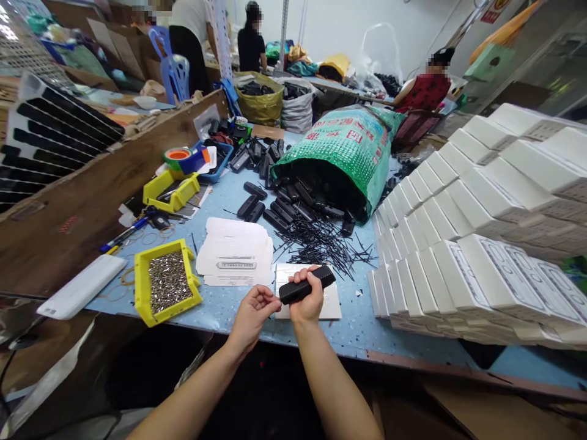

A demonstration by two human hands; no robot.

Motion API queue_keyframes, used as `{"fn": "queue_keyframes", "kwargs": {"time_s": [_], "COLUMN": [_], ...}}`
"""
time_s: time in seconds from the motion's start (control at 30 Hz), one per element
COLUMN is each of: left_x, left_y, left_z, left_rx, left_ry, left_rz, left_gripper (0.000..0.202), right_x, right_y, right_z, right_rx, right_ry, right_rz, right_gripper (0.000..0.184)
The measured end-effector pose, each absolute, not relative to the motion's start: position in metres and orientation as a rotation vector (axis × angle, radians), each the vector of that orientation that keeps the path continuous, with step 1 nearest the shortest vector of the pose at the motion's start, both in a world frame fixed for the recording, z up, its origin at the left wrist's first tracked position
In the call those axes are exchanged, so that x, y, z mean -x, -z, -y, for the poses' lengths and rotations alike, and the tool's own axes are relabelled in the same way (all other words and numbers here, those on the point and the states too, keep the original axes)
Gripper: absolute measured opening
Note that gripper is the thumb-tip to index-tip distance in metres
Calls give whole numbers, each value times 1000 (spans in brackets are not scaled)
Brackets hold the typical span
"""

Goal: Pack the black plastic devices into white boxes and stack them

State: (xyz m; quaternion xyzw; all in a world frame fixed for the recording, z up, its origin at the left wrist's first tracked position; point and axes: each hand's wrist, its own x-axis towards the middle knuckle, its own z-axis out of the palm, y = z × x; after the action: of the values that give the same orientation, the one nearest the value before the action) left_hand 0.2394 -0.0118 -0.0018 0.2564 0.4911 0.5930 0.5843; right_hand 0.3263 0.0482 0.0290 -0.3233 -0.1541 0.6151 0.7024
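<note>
My right hand [306,300] is wrapped around a black oblong plastic device [306,285], held just above a flat white sheet [331,302] on the blue table. My left hand [254,310] is pinched at the device's left end, fingertips touching it; what they pinch is too small to see. A stack of flat white box blanks [236,252] lies just beyond my left hand. More of the black devices [275,211] spill from a tipped green woven sack [342,153], with a scatter of thin black ties [323,241] in front of it.
A yellow tray of small metal screws [167,281] sits at the left, with another yellow tray [172,190] and a tape roll [178,156] farther back. Rows of closed white boxes [477,244] fill the right side. A wooden divider [101,201] runs along the left. Other people work at the back.
</note>
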Motion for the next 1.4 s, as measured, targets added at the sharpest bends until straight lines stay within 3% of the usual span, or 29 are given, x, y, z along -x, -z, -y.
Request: {"fn": "queue_keyframes", "kwargs": {"time_s": [0.1,0.2,0.3,0.43,0.5,0.6,0.67,0.77,0.9,1.03,1.13,1.2,1.33,1.4], "left_x": [-238,-209,-161,-117,-111,-113,-121,-144,-174,-176,-165,-160,-168,-179], "left_y": [10,20,26,19,7,-23,-45,-62,-38,-4,-1,-11,-30,-32], "left_z": [11,1,-17,-43,-53,-58,-52,-29,4,27,35,37,33,31], "left_rx": [-761,-1327,-1896,-2014,-1953,-1910,-1809,-1405,-1097,-1100,-1251,-1371,-1583,-1578], "left_ry": [-1355,-1191,-809,-392,-381,-383,-518,-711,-859,-886,-843,-855,-828,-805], "left_rz": [-1268,-1519,-1889,-1971,-1922,-1811,-1639,-1266,-1161,-1175,-1363,-1375,-1261,-1218], "left_gripper": [28,34,57,56,49,21,12,21,26,66,98,91,39,48], "right_x": [-331,-346,-367,-390,-398,-406,-402,-382,-355,-358,-368,-370,-361,-357], "right_y": [-24,-9,14,36,40,34,19,-13,-38,-30,-22,-17,-3,3], "right_z": [-48,-47,-48,-63,-72,-77,-70,-52,-31,-18,-13,-14,-17,-16], "right_rx": [727,773,864,991,1237,1468,1342,1004,715,719,813,877,864,856], "right_ry": [-1347,-1204,-1125,-1280,-1209,-744,-510,-431,-314,-539,-781,-960,-1525,-1702], "right_rz": [382,642,1160,1323,1279,1421,1592,1817,2127,2281,2268,2034,1353,1248], "right_gripper": [21,13,14,16,26,51,48,38,38,11,12,18,35,46]}}
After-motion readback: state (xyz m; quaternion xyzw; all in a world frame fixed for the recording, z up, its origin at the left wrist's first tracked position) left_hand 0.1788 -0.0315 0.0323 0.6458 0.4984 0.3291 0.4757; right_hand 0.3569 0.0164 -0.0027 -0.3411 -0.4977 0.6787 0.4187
